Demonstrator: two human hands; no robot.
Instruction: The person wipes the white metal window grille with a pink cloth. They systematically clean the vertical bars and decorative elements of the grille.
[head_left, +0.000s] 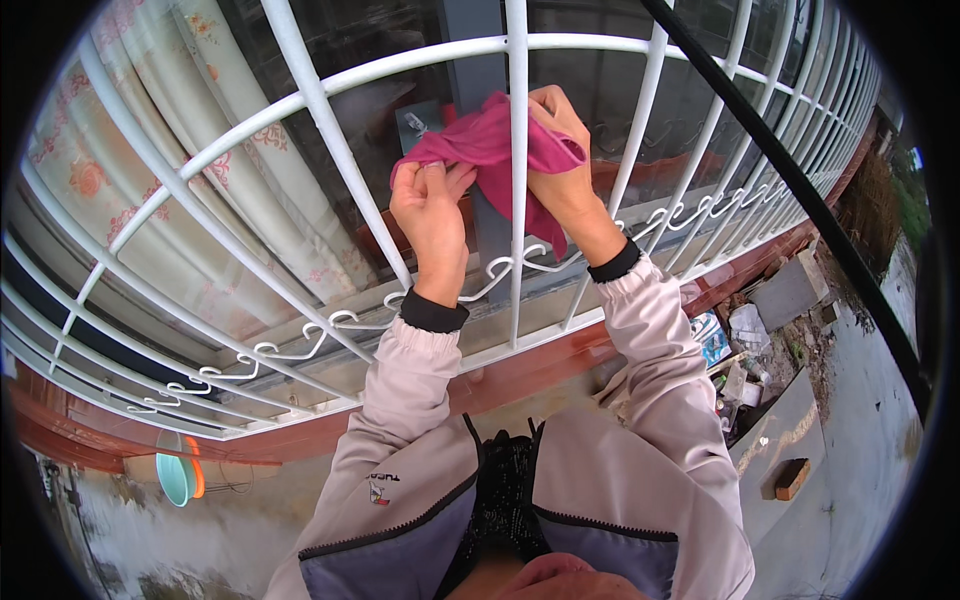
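Both arms reach through a white metal window grille (517, 225) towards the glass. A magenta cloth (480, 135) is stretched between my two hands, passing behind one upright bar. My left hand (433, 214) pinches the cloth's left end between thumb and fingers. On the other side of that bar, my right hand (566, 165) has the cloth bunched around it, its fingers bent and partly covered. A loose corner of cloth hangs below my right wrist. Behind the cloth stands the grey window frame post (491, 259).
Floral curtains (225, 150) hang behind the glass at left. Scroll-shaped metalwork (330, 321) runs along the grille's lower part, above a red-brown ledge (495, 382). A black pole (787, 172) slants across the right. Rubble, litter and a brick (793, 478) lie below; basins (176, 476) hang lower left.
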